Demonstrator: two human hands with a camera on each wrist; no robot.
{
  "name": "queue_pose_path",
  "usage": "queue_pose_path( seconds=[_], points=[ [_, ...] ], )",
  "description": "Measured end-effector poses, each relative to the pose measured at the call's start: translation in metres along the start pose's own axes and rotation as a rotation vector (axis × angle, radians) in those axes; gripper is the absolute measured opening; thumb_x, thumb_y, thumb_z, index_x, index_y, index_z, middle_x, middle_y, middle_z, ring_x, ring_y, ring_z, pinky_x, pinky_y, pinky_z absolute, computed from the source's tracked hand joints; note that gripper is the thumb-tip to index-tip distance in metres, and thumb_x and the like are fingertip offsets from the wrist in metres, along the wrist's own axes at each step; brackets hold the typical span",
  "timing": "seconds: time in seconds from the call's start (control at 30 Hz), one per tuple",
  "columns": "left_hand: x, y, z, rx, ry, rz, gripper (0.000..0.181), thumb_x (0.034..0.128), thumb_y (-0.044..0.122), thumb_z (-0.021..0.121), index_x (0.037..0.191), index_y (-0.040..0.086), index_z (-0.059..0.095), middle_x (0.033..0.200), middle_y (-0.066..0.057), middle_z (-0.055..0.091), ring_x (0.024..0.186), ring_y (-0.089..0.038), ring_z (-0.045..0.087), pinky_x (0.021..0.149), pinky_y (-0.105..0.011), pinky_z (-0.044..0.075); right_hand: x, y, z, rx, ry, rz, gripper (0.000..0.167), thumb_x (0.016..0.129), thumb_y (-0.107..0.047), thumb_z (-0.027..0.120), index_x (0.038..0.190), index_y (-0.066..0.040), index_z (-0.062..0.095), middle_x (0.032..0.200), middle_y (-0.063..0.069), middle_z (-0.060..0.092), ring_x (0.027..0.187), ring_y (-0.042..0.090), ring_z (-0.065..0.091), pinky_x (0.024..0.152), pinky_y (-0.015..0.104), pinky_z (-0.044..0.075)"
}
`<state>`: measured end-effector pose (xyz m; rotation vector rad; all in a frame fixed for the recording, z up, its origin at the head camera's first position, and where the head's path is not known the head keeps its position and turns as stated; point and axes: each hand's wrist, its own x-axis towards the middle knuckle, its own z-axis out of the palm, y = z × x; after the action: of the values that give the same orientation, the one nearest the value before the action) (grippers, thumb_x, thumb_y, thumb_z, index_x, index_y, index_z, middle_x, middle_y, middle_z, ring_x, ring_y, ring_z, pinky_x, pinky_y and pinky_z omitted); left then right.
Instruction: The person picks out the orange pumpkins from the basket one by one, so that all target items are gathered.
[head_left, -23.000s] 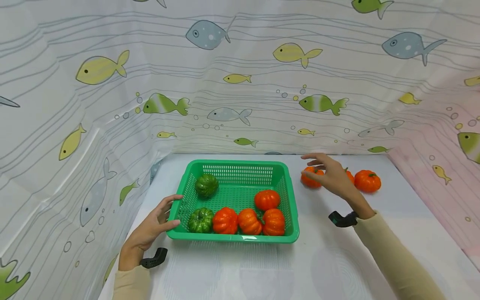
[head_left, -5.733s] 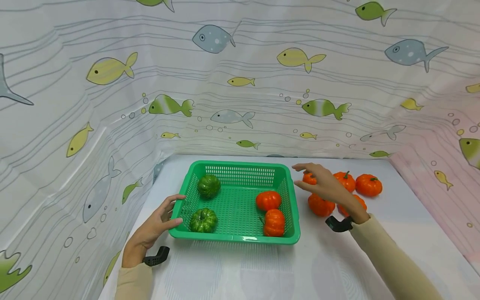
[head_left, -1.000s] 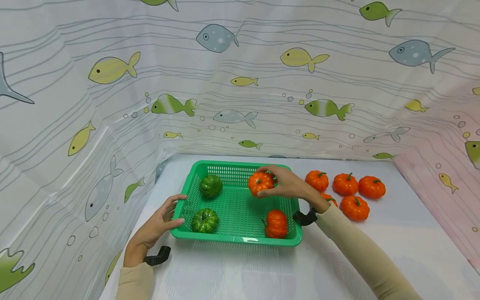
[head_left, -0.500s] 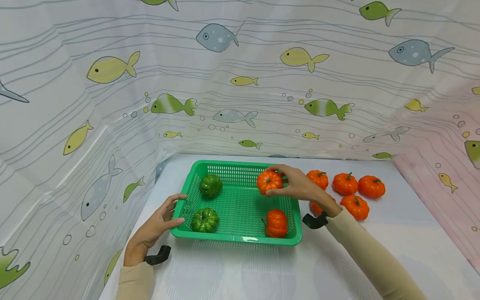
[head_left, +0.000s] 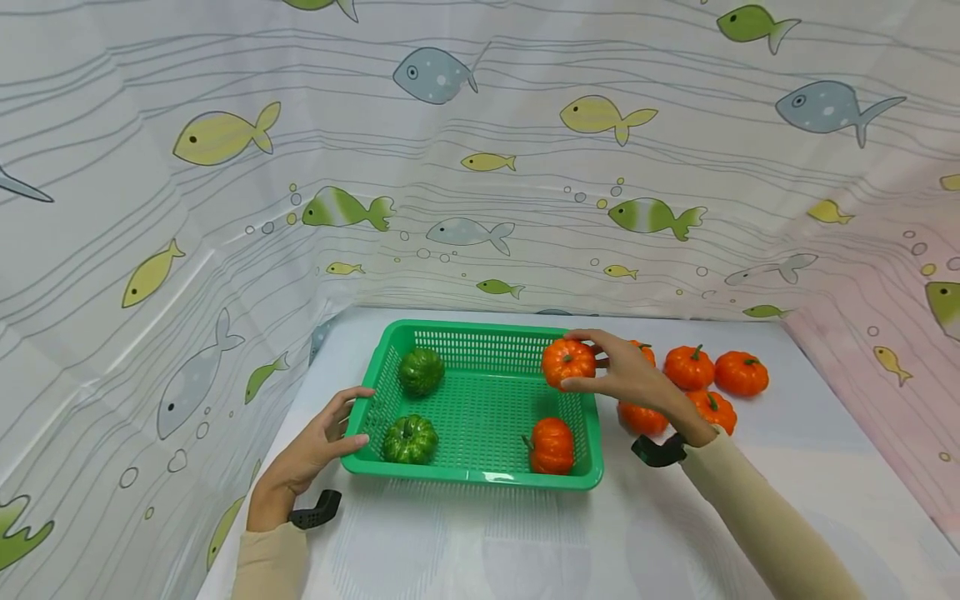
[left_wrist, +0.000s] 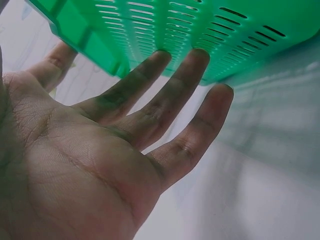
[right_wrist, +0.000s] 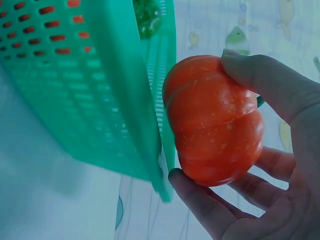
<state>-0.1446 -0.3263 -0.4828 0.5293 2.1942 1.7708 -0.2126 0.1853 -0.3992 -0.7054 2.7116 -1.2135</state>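
Note:
My right hand [head_left: 624,372] pinches a small orange pumpkin [head_left: 567,363] between thumb and fingertips, held up at the right rim of a green plastic basket [head_left: 465,477]. In the right wrist view the ribbed pumpkin [right_wrist: 212,120] hangs close beside the basket's outer wall [right_wrist: 125,95]. Inside the basket are two green pumpkins [head_left: 410,440], both on the left side, and one orange pumpkin [head_left: 551,447] in the near right corner. At the basket's left end, my left hand [head_left: 311,446] has extended fingers [left_wrist: 192,65] touching the slotted outer wall.
Several orange pumpkins [head_left: 688,367] sit on the white table [head_left: 810,467] right of the basket, some partly hidden behind my right hand and wrist. A fish-patterned curtain [head_left: 480,208] borders the table at the back and sides.
Over the last second my right hand has carried the orange pumpkin rightward from above the basket's inside to its right rim. Earlier, two other orange pumpkins left the basket. The left hand stayed put.

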Motion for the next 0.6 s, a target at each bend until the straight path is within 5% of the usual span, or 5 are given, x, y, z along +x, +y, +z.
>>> queue_pose_path(
  seconds=[0.3,0.6],
  points=[
    [0.0,-0.002,0.0,0.006,0.001,-0.007,0.066,0.1036,0.008,0.059,0.16,0.018,0.026,0.168,-0.023,0.002,0.15,-0.057,-0.005,0.106,-0.084,0.015,-0.027,0.014,-0.016,0.011,0.052,0.159,0.077,0.083,-0.057,0.082,0.148,-0.031,0.051,0.143,0.004,0.054,0.128,0.032,0.052,0.099,0.056,0.051],
    [0.001,0.0,0.0,0.007,0.0,-0.008,0.066,0.1036,0.008,0.059,0.16,0.016,0.026,0.168,-0.026,0.002,0.149,-0.06,-0.003,0.105,-0.084,0.019,-0.055,0.035,-0.032,0.035,0.114,0.187,0.078,0.086,-0.05,0.083,0.151,-0.026,0.048,0.145,0.005,0.053,0.123,0.035,0.058,0.098,0.055,0.053]
  ],
)
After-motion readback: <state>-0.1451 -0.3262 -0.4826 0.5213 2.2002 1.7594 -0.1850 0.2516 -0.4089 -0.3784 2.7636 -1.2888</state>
